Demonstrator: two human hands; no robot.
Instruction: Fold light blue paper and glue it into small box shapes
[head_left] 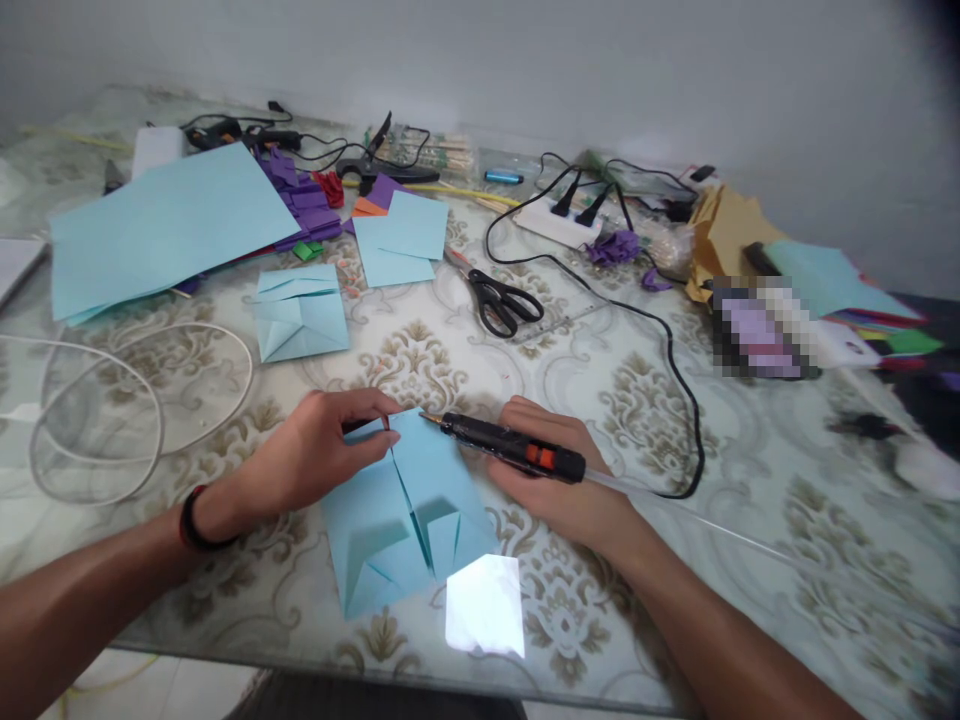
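Observation:
A folded light blue paper piece [409, 520] lies on the glass table near its front edge. My left hand [319, 455] pinches a flap at the piece's upper left, fingers closed on the paper. My right hand [559, 480] grips a black glue gun [514, 447] with an orange trigger. Its metal tip points left and touches the top edge of the paper, close to my left fingertips. A clear glue stick sticks out of the gun's back, and its black cord runs off to the right.
Black scissors [501, 300] lie behind the hands. Another folded blue piece [301, 315], blue sheets [169, 225], purple scraps [304, 200] and a white power strip [559, 222] crowd the back. A white cable loop [97, 400] lies left. Coloured papers [840, 290] are stacked right.

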